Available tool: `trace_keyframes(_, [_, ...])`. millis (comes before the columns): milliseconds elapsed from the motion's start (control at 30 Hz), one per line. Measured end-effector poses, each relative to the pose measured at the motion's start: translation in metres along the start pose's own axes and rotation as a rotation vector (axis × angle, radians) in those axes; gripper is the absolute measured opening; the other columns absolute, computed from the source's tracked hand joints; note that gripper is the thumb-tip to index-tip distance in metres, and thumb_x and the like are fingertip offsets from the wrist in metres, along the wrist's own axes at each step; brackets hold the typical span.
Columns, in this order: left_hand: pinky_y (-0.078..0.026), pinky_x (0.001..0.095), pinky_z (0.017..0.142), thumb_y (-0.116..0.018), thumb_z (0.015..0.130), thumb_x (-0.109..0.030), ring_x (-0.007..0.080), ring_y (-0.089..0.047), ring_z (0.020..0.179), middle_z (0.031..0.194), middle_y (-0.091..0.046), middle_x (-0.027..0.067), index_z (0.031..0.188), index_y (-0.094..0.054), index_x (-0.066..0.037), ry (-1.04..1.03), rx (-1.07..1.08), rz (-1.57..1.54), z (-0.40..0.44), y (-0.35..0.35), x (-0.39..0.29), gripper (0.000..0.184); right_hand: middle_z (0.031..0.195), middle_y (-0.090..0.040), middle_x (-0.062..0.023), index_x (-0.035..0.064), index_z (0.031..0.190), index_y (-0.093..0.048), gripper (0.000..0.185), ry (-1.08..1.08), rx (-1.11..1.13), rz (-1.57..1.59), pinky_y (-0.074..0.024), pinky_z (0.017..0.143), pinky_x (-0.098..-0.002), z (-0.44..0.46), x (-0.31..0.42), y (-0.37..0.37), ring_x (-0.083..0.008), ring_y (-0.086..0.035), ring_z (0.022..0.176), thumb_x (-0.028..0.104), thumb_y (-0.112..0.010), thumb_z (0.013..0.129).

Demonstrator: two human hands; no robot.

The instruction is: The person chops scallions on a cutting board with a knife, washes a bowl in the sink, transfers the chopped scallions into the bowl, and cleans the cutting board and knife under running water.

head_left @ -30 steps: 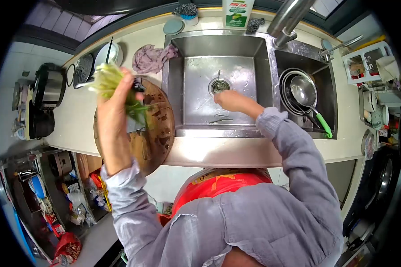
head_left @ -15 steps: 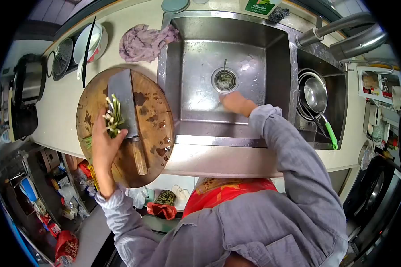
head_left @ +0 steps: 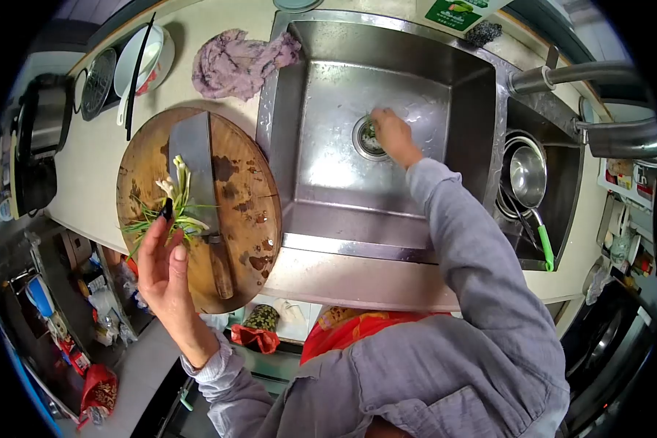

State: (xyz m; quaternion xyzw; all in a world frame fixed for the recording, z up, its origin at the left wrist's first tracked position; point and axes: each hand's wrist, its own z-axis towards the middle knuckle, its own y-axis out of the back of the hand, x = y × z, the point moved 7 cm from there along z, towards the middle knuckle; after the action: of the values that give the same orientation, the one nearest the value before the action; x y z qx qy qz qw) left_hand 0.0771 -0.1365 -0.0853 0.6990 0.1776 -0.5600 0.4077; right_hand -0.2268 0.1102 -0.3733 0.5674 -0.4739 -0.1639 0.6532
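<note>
My left hand [head_left: 166, 274] is raised over the near left side of the round wooden chopping board [head_left: 248, 182], thumb and fingers apart. Just beyond its fingertips lies a small bunch of scallions [head_left: 180, 182], white ends pointing away from me. The bunch rests across the blade of a cleaver [head_left: 191, 142] with a wooden handle. A small black patch shows at my index fingertip; what it is, I cannot tell. In the steel sink [head_left: 343, 87], my right hand [head_left: 394, 135] has its fingers closed at the drain [head_left: 372, 150], where green bits show. Its fingertips hide whatever they grip.
A purple cloth [head_left: 233, 64] lies at the sink's left rim. Behind the board stand a white pot [head_left: 153, 62] and black chopsticks [head_left: 135, 80]. On the right, a smaller basin holds a ladle [head_left: 527, 175] with a green-tipped handle and bowls. The faucet [head_left: 555, 77] reaches in above.
My left hand has drawn back from the scallions, which now lie more spread on the cleaver. My right hand has moved from the drain's near side onto it, covering the upright handle seen there.
</note>
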Motion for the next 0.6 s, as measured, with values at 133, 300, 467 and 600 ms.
trace_keyframes(133, [-0.044,0.0329,0.095,-0.063,0.085,-0.007,0.0211,-0.056,0.106,0.120,-0.055,0.0134,0.118,-0.055,0.002,0.030,-0.012,-0.069,-0.019,-0.005,0.007,0.035,0.094,-0.059,-0.0130,0.0061,0.093,-0.061,0.019,0.286,0.174,-0.285,-0.0514,0.070,-0.0405,-0.027,0.006,-0.029,-0.0317,-0.060,0.087,0.009,-0.056,0.075])
trace_keyframes(300, [-0.045,0.0306,0.092,-0.061,0.086,-0.005,0.0190,-0.056,0.104,0.119,-0.053,0.0117,0.113,-0.058,0.002,-0.010,-0.022,0.000,-0.026,-0.004,0.007,0.028,0.099,-0.059,-0.0152,0.0055,0.096,-0.061,0.022,0.115,0.237,-0.348,-0.0518,0.071,-0.0387,-0.022,0.034,0.011,-0.0313,-0.060,0.089,0.013,-0.059,0.076])
trace_keyframes(467, [-0.046,0.0287,0.088,-0.059,0.087,-0.003,0.0183,-0.057,0.098,0.113,-0.056,0.0124,0.109,-0.060,0.005,-0.152,-0.212,0.122,-0.026,0.006,-0.021,0.023,0.103,-0.063,-0.0132,0.0065,0.099,-0.063,0.025,-0.176,0.141,0.697,-0.0522,0.068,-0.0433,-0.013,0.037,0.065,-0.0326,-0.064,0.086,0.021,-0.059,0.080])
trace_keyframes(600, [-0.044,0.0327,0.090,-0.062,0.084,-0.005,0.0221,-0.057,0.099,0.108,-0.060,0.0125,0.106,-0.062,0.002,-0.282,-0.200,0.448,-0.011,-0.001,-0.022,0.023,0.100,-0.064,-0.0144,0.0091,0.109,-0.062,0.032,0.330,0.096,-0.016,-0.0509,0.072,-0.0458,-0.035,0.046,0.028,-0.0360,-0.063,0.082,0.024,-0.062,0.080])
